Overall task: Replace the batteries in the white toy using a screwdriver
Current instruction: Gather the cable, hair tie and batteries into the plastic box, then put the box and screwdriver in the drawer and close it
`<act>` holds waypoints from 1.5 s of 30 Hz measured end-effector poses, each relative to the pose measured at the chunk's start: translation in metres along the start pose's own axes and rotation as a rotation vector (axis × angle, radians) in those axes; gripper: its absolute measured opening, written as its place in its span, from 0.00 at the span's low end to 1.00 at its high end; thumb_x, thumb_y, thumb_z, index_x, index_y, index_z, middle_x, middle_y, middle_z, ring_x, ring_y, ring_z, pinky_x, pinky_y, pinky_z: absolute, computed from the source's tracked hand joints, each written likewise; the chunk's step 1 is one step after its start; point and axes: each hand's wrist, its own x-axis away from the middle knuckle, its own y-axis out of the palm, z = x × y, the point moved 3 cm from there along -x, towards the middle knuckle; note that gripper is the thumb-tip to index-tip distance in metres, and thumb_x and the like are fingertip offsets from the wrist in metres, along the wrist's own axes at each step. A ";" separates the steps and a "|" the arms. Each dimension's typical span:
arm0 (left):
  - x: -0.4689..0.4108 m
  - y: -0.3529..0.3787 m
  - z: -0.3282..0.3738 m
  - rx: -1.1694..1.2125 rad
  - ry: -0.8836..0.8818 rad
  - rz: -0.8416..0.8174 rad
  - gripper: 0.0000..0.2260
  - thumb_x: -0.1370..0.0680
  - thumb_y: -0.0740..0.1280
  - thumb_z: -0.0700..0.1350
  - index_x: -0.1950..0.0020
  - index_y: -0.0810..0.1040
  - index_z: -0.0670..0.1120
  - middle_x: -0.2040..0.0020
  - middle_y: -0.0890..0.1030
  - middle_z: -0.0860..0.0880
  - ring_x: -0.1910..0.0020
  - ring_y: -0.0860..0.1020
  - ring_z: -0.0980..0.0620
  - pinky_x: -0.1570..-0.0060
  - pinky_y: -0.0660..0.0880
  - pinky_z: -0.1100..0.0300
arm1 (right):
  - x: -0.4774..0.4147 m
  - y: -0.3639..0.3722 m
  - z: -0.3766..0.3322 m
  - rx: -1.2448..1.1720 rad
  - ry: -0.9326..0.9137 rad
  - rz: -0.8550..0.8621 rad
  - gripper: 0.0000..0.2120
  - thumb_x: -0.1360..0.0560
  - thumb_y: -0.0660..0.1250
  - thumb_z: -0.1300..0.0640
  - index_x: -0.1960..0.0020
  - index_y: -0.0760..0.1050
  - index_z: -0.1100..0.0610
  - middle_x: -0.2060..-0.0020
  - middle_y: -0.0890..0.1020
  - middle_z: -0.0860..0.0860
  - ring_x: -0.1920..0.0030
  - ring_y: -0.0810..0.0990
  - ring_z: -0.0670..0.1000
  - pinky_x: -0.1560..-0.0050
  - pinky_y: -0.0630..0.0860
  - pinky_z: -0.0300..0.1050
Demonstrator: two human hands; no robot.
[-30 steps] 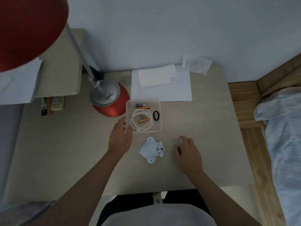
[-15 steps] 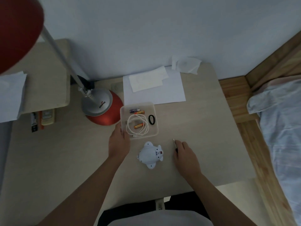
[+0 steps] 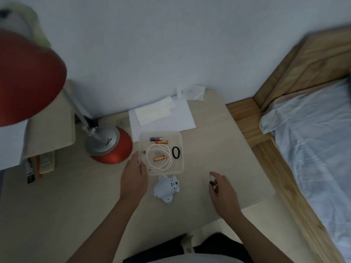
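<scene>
Head view: white toy [image 3: 166,187], a small plastic body with stubby fins and a red-blue mark on its far part, lies on the desk [image 3: 218,149] just in front of the clear tray [image 3: 180,141], between both hands, long axis roughly person-to-tray, narrow end toward the person. Left hand [image 3: 133,179] has its fingers [image 3: 135,158] fairly straight, close together, touching the tray's left wall. Right hand [image 3: 223,192] has its fingers [image 3: 215,175] curled, pinching the black-handled screwdriver [image 3: 210,178], thin shaft pointing away from the person.
</scene>
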 end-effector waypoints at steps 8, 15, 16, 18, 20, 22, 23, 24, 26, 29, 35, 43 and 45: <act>0.068 0.038 0.117 -0.008 0.322 -0.077 0.16 0.18 0.57 0.45 0.30 0.72 0.49 0.41 0.80 0.50 0.43 0.77 0.50 0.42 0.73 0.54 | 0.072 -0.077 0.048 -0.068 0.060 0.215 0.19 0.22 0.67 0.57 0.32 0.72 0.47 0.55 0.72 0.40 0.60 0.76 0.41 0.61 0.69 0.35; 0.194 0.106 0.220 0.048 0.498 -0.256 0.14 0.17 0.58 0.45 0.32 0.72 0.52 0.45 0.81 0.51 0.48 0.79 0.50 0.49 0.75 0.53 | 0.208 -0.188 0.126 -0.245 0.238 0.498 0.18 0.22 0.67 0.57 0.33 0.72 0.47 0.57 0.76 0.44 0.64 0.79 0.44 0.62 0.79 0.44; 0.218 0.117 0.234 0.056 0.530 -0.285 0.14 0.17 0.58 0.45 0.32 0.72 0.53 0.46 0.81 0.53 0.49 0.79 0.52 0.51 0.74 0.55 | 0.233 -0.206 0.139 -0.284 0.262 0.542 0.18 0.22 0.68 0.58 0.33 0.72 0.47 0.57 0.77 0.44 0.64 0.79 0.45 0.63 0.79 0.44; 0.266 0.138 0.262 0.067 0.580 -0.342 0.14 0.18 0.58 0.44 0.33 0.73 0.52 0.48 0.81 0.53 0.51 0.79 0.51 0.53 0.73 0.56 | 0.285 -0.242 0.163 -0.342 0.299 0.623 0.18 0.21 0.67 0.59 0.34 0.72 0.45 0.58 0.78 0.46 0.66 0.80 0.46 0.65 0.79 0.41; 0.314 0.160 0.288 0.072 0.636 -0.413 0.11 0.18 0.59 0.43 0.37 0.75 0.51 0.52 0.80 0.51 0.54 0.79 0.49 0.56 0.73 0.55 | 0.336 -0.274 0.187 -0.377 0.339 0.710 0.18 0.21 0.67 0.60 0.34 0.72 0.46 0.60 0.79 0.47 0.67 0.80 0.46 0.66 0.77 0.38; 0.364 0.185 0.311 0.088 0.681 -0.505 0.09 0.18 0.59 0.44 0.41 0.75 0.51 0.54 0.80 0.51 0.54 0.79 0.50 0.56 0.74 0.54 | 0.389 -0.301 0.211 -0.402 0.410 0.795 0.17 0.21 0.67 0.61 0.35 0.73 0.47 0.60 0.79 0.48 0.67 0.80 0.46 0.67 0.76 0.36; 0.389 0.197 0.321 0.088 0.697 -0.547 0.08 0.17 0.58 0.44 0.41 0.75 0.50 0.53 0.81 0.50 0.54 0.80 0.48 0.55 0.75 0.53 | 0.416 -0.312 0.223 -0.416 0.448 0.837 0.17 0.21 0.67 0.61 0.36 0.74 0.47 0.60 0.79 0.48 0.68 0.80 0.47 0.66 0.75 0.36; 0.413 0.209 0.331 0.083 0.711 -0.585 0.08 0.17 0.59 0.44 0.41 0.75 0.48 0.52 0.81 0.48 0.53 0.80 0.45 0.54 0.75 0.52 | 0.443 -0.321 0.235 -0.426 0.482 0.880 0.16 0.22 0.67 0.61 0.37 0.74 0.46 0.60 0.79 0.48 0.68 0.80 0.47 0.66 0.76 0.36; 0.462 0.229 0.353 0.059 0.773 -0.623 0.09 0.17 0.60 0.43 0.42 0.77 0.44 0.53 0.81 0.44 0.54 0.79 0.42 0.55 0.71 0.54 | 0.493 -0.337 0.256 -0.438 0.546 0.959 0.16 0.22 0.67 0.61 0.37 0.74 0.45 0.60 0.79 0.48 0.68 0.80 0.48 0.66 0.77 0.40; 0.532 0.251 0.385 0.053 0.913 -0.670 0.14 0.19 0.62 0.41 0.33 0.76 0.43 0.53 0.81 0.46 0.57 0.78 0.46 0.57 0.70 0.58 | 0.561 -0.353 0.282 -0.449 0.647 1.083 0.17 0.22 0.67 0.61 0.38 0.74 0.44 0.60 0.79 0.48 0.68 0.81 0.50 0.66 0.77 0.40; 0.661 0.308 0.434 0.012 1.069 -0.986 0.17 0.18 0.61 0.43 0.28 0.72 0.47 0.44 0.81 0.48 0.44 0.80 0.47 0.51 0.67 0.60 | 0.675 -0.374 0.322 -0.448 0.834 1.329 0.16 0.23 0.68 0.64 0.41 0.76 0.47 0.64 0.80 0.51 0.70 0.81 0.49 0.69 0.75 0.36; 0.822 0.402 0.496 -0.059 1.288 -1.274 0.17 0.18 0.60 0.43 0.29 0.71 0.47 0.53 0.77 0.53 0.50 0.79 0.46 0.53 0.69 0.57 | 0.785 -0.396 0.386 -0.441 1.154 1.549 0.15 0.24 0.68 0.63 0.40 0.76 0.49 0.61 0.80 0.51 0.71 0.81 0.48 0.69 0.77 0.39; 0.863 0.424 0.510 -0.063 1.332 -1.361 0.16 0.18 0.58 0.44 0.30 0.72 0.50 0.53 0.78 0.53 0.53 0.79 0.48 0.54 0.72 0.54 | 0.809 -0.402 0.402 -0.417 1.241 1.591 0.15 0.25 0.69 0.62 0.41 0.77 0.49 0.61 0.80 0.50 0.72 0.80 0.47 0.70 0.75 0.36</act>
